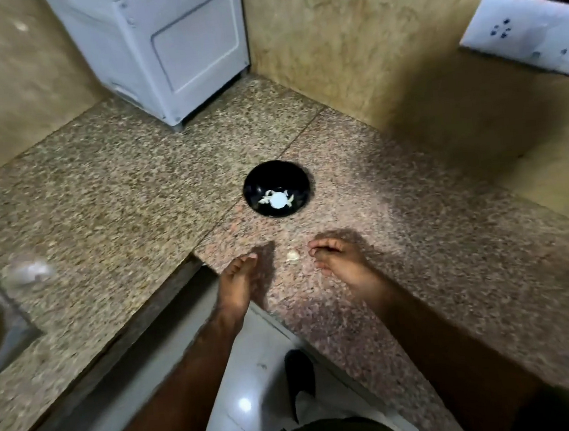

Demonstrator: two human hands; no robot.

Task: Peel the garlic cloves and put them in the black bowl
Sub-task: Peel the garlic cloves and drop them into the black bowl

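spreading across most of the view, the speckled granite counter (108,182) wraps an inner corner, with a white appliance (172,46) standing at the back and a wall socket plate (528,29) to the right. the black bowl (254,178) sits mid-counter, well apart from both hands, holding a few pale pieces that look like peeled garlic under a bright glare spot. nearer the edge, the left hand (235,281) and the right hand (340,262) hover low with fingers loosely relaxed, holding nothing, and one small garlic clove (292,255) lies on the stone between them, just beside the right fingertips. the step in hand seems to be picking this clove up; it would go best pinched lightly at its ends so the skin can be split with a thumbnail rather than crushed. motion blur softens everything, so whether the clove is skinned cannot be told, and a pale smear (28,270) at far left stays unidentifiable.
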